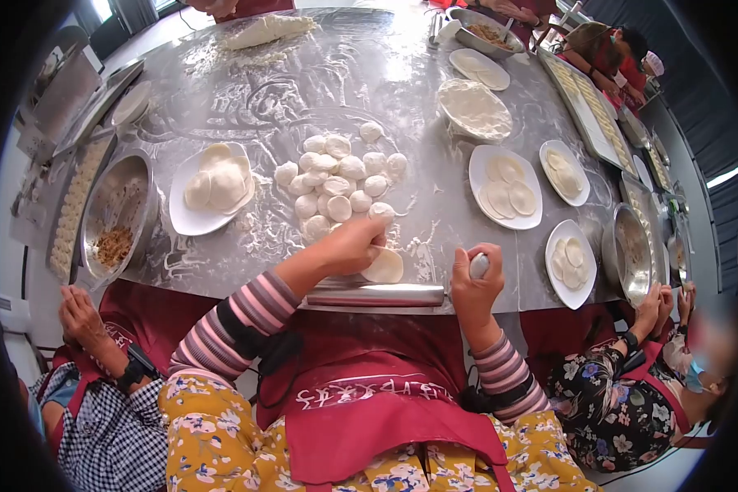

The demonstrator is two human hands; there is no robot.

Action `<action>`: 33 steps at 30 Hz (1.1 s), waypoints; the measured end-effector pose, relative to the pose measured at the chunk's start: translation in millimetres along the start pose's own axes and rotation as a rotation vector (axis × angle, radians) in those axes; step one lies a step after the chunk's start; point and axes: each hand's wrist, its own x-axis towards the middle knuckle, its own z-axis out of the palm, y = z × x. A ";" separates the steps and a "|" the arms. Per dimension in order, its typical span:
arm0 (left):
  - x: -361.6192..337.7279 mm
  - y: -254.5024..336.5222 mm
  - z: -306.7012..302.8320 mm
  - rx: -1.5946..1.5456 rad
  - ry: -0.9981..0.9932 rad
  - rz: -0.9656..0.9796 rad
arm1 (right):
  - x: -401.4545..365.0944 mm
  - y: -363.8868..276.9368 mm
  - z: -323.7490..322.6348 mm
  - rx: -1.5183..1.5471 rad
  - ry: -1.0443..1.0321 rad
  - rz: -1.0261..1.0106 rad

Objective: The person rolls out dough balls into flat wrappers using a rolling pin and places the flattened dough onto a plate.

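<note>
On a floury metal table [361, 78], the left hand [354, 246] pinches a dough round [384, 267] just beyond the rolling pin [377, 295], whose long axis runs side to side along the near edge. The right hand [477, 285] is closed around the pin's right-end handle [479, 265].

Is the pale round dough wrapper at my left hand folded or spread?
Spread: the pale round dough wrapper shows as a flat disc, no fold visible; your left hand hides part of its edge.
</note>
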 end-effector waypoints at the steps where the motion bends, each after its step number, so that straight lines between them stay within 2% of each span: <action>1: -3.7 2.8 -1.0 -0.030 -0.040 -0.017 | 5.2 -2.1 3.4 -0.031 0.018 -0.049; 2: -5.1 6.8 -1.2 -0.028 -0.042 -0.017 | 15.7 1.9 11.6 -0.030 0.019 -0.048; 4: -7.4 14.5 -1.6 -0.015 -0.008 -0.045 | 41.5 14.8 34.3 -0.105 0.032 -0.199; 7: 1.6 6.8 -2.4 0.041 0.096 -0.057 | 68.8 16.3 64.0 -0.074 0.015 -0.197; 12: 1.6 8.4 -8.2 0.165 -0.115 -0.074 | 40.6 11.3 29.1 -0.092 0.013 -0.229; 14: 3.7 6.2 -5.8 -0.138 -0.097 -0.045 | 18.5 4.8 8.5 -0.071 0.001 -0.194; 16: 15.4 12.4 -6.6 -0.198 -0.109 -0.056 | 1.9 -1.5 -4.5 -0.048 -0.001 -0.163; 19: 56.3 35.8 -3.4 -0.126 -0.135 0.063 | -4.9 -7.0 -11.3 0.018 -0.030 -0.080; 21: 90.5 67.2 -6.4 -0.324 -0.145 0.019 | 0.3 -4.7 -7.9 0.033 -0.018 -0.114; 23: 130.9 72.3 -14.3 -0.602 -0.147 0.059 | 2.0 -4.1 -5.9 0.048 -0.007 -0.137; 24: 138.7 79.0 -27.3 -0.619 -0.104 0.075 | 2.2 -4.8 -6.5 0.043 -0.011 -0.133; 26: 150.1 63.7 -46.2 -0.331 0.058 0.029 | 0.4 -6.1 -8.3 0.048 -0.018 -0.123; 27: 144.6 54.6 -49.3 -0.325 0.062 0.021 | -1.4 -6.9 -9.6 0.057 -0.024 -0.104; 29: 127.1 34.0 -53.0 0.313 0.045 -0.070 | -2.3 -5.6 -9.4 0.076 -0.027 -0.079; 30: 116.5 20.8 -48.2 0.377 -0.055 -0.061 | -2.0 -4.2 -9.3 0.060 -0.026 -0.093; 33: 86.1 1.2 -31.5 0.459 -0.095 0.016 | 1.1 -1.4 -6.1 0.039 -0.021 -0.125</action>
